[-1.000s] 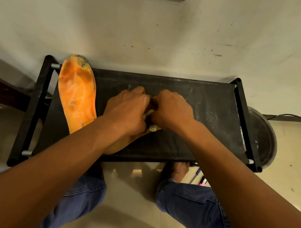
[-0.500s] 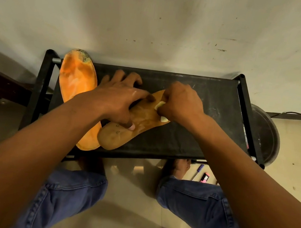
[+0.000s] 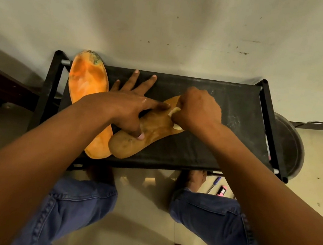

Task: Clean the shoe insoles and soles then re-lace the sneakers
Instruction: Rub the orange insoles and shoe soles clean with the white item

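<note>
Two insoles lie on a black fabric-topped rack [image 3: 214, 150]. The bright orange insole [image 3: 88, 84] rests lengthwise at the left, its toe end past the back rail. A darker, wet brown-orange insole [image 3: 133, 145] lies diagonally in the middle, its heel partly over the orange one. My left hand [image 3: 125, 109] presses flat on the brown insole, fingers spread, thumb on its middle. My right hand [image 3: 197, 108] is closed around a small pale yellowish cleaning piece [image 3: 174, 111] held against the insole's upper end. No sneakers or laces are in view.
A wall stands right behind the rack. A dark round basin [image 3: 290, 147] sits on the floor at the right, with a cable beyond it. Under the rack's front edge lie a blue pen [image 3: 215, 184] and a pink item [image 3: 221, 191]. My knees in jeans are below.
My left hand has spread open and flattened, its fingers stretched toward the back rail. The brown insole is more exposed. My right hand has stayed at the insole's upper end.
</note>
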Action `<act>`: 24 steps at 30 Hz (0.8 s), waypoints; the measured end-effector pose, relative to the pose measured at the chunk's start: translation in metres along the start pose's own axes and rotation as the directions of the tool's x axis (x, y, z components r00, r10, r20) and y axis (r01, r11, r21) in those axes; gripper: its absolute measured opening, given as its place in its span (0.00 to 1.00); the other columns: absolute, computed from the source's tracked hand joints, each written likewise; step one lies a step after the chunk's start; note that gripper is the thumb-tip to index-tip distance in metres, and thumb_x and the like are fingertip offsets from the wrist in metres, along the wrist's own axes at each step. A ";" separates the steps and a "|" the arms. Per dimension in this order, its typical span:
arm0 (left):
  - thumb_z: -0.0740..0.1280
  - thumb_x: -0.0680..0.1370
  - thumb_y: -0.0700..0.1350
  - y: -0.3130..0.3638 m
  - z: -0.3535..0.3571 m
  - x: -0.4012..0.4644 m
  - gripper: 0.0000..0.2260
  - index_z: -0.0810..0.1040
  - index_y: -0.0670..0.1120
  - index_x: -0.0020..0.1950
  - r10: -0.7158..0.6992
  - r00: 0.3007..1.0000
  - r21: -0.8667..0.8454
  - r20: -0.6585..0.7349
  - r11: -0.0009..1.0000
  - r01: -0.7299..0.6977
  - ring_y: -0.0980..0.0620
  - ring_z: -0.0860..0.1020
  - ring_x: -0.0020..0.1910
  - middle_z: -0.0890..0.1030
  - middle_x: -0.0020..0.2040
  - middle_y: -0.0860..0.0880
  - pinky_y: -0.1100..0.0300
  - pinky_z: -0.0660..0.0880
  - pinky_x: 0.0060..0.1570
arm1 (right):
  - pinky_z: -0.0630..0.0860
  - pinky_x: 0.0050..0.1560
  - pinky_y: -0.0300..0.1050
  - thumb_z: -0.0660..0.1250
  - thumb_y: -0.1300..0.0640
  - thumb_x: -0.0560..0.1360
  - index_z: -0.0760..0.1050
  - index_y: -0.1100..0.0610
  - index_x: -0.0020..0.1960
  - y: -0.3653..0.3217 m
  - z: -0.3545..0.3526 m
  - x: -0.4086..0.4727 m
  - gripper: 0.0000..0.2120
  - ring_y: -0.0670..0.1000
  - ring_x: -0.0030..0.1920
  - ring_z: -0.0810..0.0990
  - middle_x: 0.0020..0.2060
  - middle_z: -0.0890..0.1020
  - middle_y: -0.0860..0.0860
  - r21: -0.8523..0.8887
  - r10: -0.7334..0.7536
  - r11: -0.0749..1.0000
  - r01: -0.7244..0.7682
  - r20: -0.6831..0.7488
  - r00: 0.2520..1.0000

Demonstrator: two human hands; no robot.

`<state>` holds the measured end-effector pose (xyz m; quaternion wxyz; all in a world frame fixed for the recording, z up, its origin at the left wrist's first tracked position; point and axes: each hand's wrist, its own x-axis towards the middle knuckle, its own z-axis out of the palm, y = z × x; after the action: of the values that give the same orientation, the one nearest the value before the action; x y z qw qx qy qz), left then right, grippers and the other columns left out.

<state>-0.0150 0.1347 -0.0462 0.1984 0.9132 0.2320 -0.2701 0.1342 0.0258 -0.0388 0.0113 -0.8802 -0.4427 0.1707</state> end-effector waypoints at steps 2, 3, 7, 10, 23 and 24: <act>0.78 0.69 0.59 0.001 0.001 0.001 0.47 0.50 0.72 0.78 -0.003 1.000 0.003 -0.001 1.000 0.003 0.41 0.25 0.76 0.26 0.78 0.56 0.31 0.40 0.75 | 0.82 0.40 0.49 0.73 0.56 0.68 0.75 0.53 0.40 -0.007 0.007 0.000 0.07 0.56 0.40 0.82 0.37 0.79 0.51 0.055 -0.042 0.998 0.039 0.051 0.998; 0.78 0.69 0.59 0.001 0.001 0.002 0.47 0.51 0.72 0.78 -0.005 1.000 0.004 -0.001 1.000 0.005 0.41 0.25 0.76 0.25 0.78 0.56 0.31 0.40 0.75 | 0.83 0.41 0.50 0.74 0.55 0.69 0.78 0.53 0.42 -0.011 0.011 -0.001 0.06 0.54 0.40 0.82 0.37 0.80 0.51 0.088 -0.076 0.994 0.069 0.078 0.994; 0.78 0.69 0.60 0.001 0.001 0.002 0.47 0.52 0.69 0.79 -0.015 1.000 0.005 -0.003 1.000 0.015 0.41 0.25 0.76 0.25 0.78 0.56 0.32 0.41 0.76 | 0.83 0.38 0.51 0.75 0.52 0.71 0.80 0.53 0.47 -0.019 0.022 -0.008 0.08 0.52 0.40 0.82 0.40 0.81 0.50 0.136 -0.145 0.982 0.133 0.085 0.986; 0.78 0.69 0.59 0.002 0.001 0.001 0.47 0.52 0.71 0.78 -0.006 1.000 -0.003 -0.018 1.000 0.006 0.41 0.26 0.77 0.27 0.79 0.56 0.32 0.40 0.76 | 0.81 0.39 0.49 0.73 0.53 0.72 0.76 0.53 0.43 -0.012 0.012 -0.008 0.07 0.53 0.40 0.82 0.39 0.80 0.51 -0.027 -0.074 0.997 0.074 -0.017 0.997; 0.78 0.67 0.61 0.002 0.000 0.001 0.49 0.49 0.70 0.79 -0.031 0.999 0.027 -0.029 0.999 0.032 0.41 0.27 0.77 0.27 0.79 0.56 0.31 0.43 0.76 | 0.79 0.35 0.47 0.77 0.49 0.70 0.77 0.54 0.51 -0.025 0.020 -0.021 0.15 0.51 0.40 0.79 0.39 0.77 0.49 0.008 -0.163 0.987 0.163 0.098 0.982; 0.78 0.67 0.61 0.003 0.000 0.001 0.49 0.49 0.71 0.78 -0.024 0.999 0.025 -0.031 0.999 0.025 0.41 0.27 0.77 0.27 0.79 0.56 0.31 0.43 0.76 | 0.78 0.34 0.47 0.76 0.51 0.71 0.76 0.54 0.50 -0.021 0.016 -0.019 0.13 0.51 0.40 0.79 0.40 0.77 0.50 -0.049 -0.134 0.989 0.136 0.055 0.989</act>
<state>-0.0126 0.1328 -0.0463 0.1798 0.9167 0.2428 -0.2615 0.1027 0.0215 -0.0453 -0.0117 -0.8435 -0.5057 0.1806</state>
